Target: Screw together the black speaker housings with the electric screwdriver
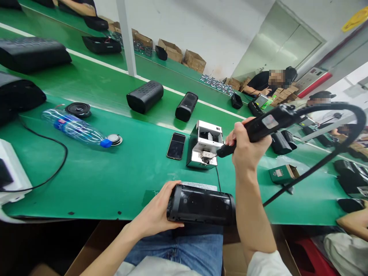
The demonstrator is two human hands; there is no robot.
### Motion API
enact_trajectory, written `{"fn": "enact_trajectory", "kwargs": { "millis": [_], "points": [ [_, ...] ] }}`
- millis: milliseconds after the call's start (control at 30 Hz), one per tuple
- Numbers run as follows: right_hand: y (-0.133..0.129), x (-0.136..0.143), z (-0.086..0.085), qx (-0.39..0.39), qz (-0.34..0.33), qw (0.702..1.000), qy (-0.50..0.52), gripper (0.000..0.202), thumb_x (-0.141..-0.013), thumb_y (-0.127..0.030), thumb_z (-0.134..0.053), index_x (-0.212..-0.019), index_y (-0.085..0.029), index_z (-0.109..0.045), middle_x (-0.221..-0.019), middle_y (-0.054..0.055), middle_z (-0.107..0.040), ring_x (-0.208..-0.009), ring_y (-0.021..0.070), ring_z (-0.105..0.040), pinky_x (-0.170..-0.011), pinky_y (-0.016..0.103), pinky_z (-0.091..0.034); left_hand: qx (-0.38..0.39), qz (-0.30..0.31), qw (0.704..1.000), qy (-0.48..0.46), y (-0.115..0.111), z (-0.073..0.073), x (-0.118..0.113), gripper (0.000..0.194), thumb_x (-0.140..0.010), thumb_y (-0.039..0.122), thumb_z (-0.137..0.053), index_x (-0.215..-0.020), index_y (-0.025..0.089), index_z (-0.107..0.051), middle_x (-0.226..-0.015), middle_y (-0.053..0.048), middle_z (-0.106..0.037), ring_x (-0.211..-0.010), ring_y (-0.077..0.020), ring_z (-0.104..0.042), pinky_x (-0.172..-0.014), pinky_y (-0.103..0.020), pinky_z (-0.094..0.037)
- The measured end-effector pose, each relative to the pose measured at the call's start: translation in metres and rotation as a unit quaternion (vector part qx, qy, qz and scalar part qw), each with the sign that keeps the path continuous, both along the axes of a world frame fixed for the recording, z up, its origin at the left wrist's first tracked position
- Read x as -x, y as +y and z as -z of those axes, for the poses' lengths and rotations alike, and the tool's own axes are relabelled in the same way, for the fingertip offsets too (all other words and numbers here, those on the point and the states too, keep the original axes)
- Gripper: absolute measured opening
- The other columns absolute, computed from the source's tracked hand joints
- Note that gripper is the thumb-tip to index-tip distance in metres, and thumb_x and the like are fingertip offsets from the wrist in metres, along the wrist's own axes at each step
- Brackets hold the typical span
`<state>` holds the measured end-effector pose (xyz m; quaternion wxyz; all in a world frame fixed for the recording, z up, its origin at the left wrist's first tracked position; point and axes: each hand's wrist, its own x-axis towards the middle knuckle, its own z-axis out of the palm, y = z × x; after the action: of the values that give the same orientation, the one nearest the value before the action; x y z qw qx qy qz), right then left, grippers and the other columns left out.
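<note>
My left hand point(156, 212) grips the left end of a black speaker housing point(205, 206) at the table's front edge, over my lap. In my right hand point(247, 147) is a black electric screwdriver point(266, 123), tilted, with a thick black cable running off to the right. Its tip points down-left at the front of a small white-and-black screw feeder point(204, 145); whether it touches a screw there is too small to tell. Left of the feeder lies a phone point(176, 146). Part of a grey pad shows behind the speaker housing.
On the green table point(115, 184) lie a plastic bottle point(76, 126) and a round speaker driver point(78, 109). Black speakers point(145, 96) stand on the belt behind. A green box point(283, 173) is at right, near the hanging cable. Several people sit farther along.
</note>
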<state>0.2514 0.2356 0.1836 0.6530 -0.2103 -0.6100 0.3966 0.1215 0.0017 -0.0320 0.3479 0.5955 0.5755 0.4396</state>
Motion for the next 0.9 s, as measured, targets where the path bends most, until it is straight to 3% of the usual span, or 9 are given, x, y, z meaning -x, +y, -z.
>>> {"fn": "enact_trajectory", "kwargs": {
  "millis": [233, 533, 767, 900],
  "points": [
    [-0.013, -0.008, -0.019, -0.023, 0.024, 0.999, -0.007, 0.025, -0.084, -0.028, -0.087, -0.084, -0.027, -0.062, -0.052, -0.012, -0.053, -0.040, 0.0120, -0.050, -0.045, 0.028, -0.046, 0.002, 0.008, 1.000, -0.003, 0.000, -0.001, 0.001, 0.123, -0.077, 0.018, -0.107, -0.173, 0.036, -0.033, -0.175, -0.018, -0.053, -0.163, -0.0462, -0.058, -0.136, -0.066, -0.052],
    [-0.002, -0.004, -0.004, 0.011, 0.018, 0.999, -0.027, 0.022, -0.085, -0.026, -0.086, -0.085, -0.025, -0.064, -0.054, -0.011, -0.054, -0.039, 0.0117, -0.048, -0.043, 0.028, -0.043, -0.003, 0.004, 1.000, 0.000, 0.000, -0.002, 0.000, 0.122, -0.075, 0.018, -0.109, -0.171, 0.036, -0.036, -0.173, -0.016, -0.055, -0.160, -0.0459, -0.061, -0.134, -0.065, -0.055],
    [-0.009, -0.009, -0.013, -0.031, 0.060, 0.998, 0.014, 0.022, -0.089, -0.023, -0.083, -0.088, -0.029, -0.062, -0.055, -0.012, -0.050, -0.041, 0.0140, -0.049, -0.044, 0.029, -0.045, -0.001, 0.017, 1.000, 0.005, 0.001, -0.005, 0.000, 0.121, -0.078, 0.018, -0.107, -0.170, 0.038, -0.032, -0.171, -0.015, -0.053, -0.158, -0.0447, -0.062, -0.130, -0.062, -0.058],
    [-0.001, -0.003, -0.012, -0.032, 0.041, 0.999, -0.009, 0.028, -0.090, -0.025, -0.088, -0.084, -0.029, -0.061, -0.055, -0.012, -0.049, -0.040, 0.0140, -0.048, -0.043, 0.030, -0.043, 0.002, 0.013, 1.000, 0.007, 0.001, -0.004, 0.001, 0.121, -0.077, 0.018, -0.107, -0.171, 0.038, -0.033, -0.170, -0.015, -0.054, -0.158, -0.0447, -0.062, -0.131, -0.062, -0.057]
  ]
}}
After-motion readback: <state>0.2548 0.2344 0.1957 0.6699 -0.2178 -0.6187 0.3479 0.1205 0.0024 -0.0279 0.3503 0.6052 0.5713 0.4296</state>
